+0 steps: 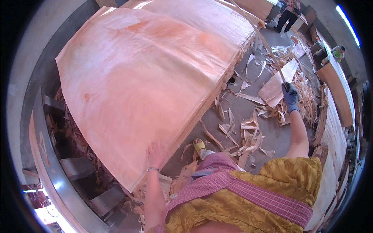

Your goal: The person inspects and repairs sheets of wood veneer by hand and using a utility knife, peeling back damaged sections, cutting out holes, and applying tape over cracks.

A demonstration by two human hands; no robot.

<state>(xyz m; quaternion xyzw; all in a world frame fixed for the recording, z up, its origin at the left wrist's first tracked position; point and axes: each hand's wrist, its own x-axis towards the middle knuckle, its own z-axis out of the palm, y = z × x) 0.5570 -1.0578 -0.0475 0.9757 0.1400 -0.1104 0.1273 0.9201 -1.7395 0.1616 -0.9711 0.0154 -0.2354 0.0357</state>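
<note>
A large stack of thin pinkish wood veneer sheets (147, 85) fills the left and middle of the head view. My bare left hand (156, 153), with a bracelet at the wrist, lies on the near part of the top sheet. Its fingers look flat and apart, though slightly blurred. In a grey-blue glove, my right hand (290, 96) is closed round the near end of a long thin wooden stick (269, 49). That stick slants away up and to the left, past the stack's far right corner.
Torn veneer strips (250, 134) litter the grey floor right of the stack, around my yellow shoe (199, 145). A larger veneer piece (278, 83) lies among scraps. More stacked sheets (332, 128) stand at right. Far off are a person (289, 15) and another (338, 53).
</note>
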